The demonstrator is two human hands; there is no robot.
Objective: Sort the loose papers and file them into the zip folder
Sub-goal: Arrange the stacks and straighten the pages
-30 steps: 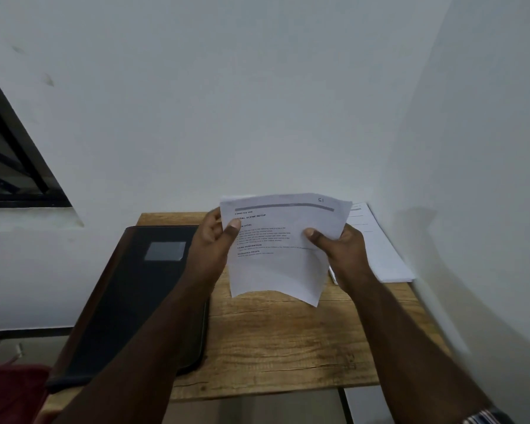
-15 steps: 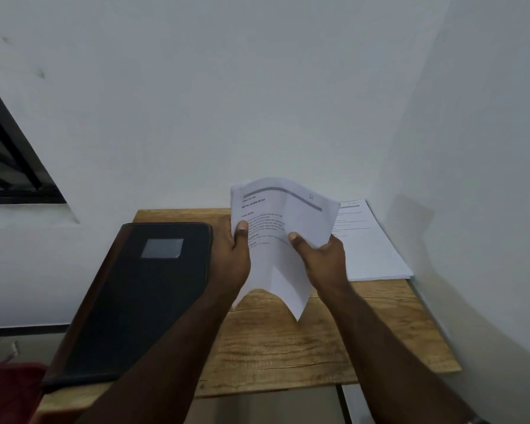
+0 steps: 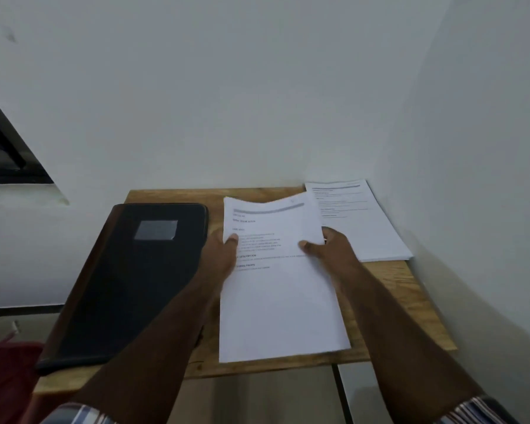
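A printed white sheet (image 3: pixel 276 295) lies nearly flat over the middle of the small wooden table (image 3: pixel 410 307), its top edge slightly lifted. My left hand (image 3: pixel 221 255) pinches its left edge with the thumb on top. My right hand (image 3: pixel 331 249) pinches its right edge the same way. The closed black zip folder (image 3: pixel 129 283) with a grey label lies on the table's left side, touching my left forearm. A stack of printed papers (image 3: pixel 361 221) rests in the back right corner against the wall.
White walls close in behind and to the right of the table. A dark window frame (image 3: pixel 6 151) sits at the left. Something red (image 3: pixel 3 377) lies low at the left, beyond the table edge.
The sheet was held up and curled in both hands; now it has come down and spread out flat over the table's middle. Both hands keep their grip on its edges.
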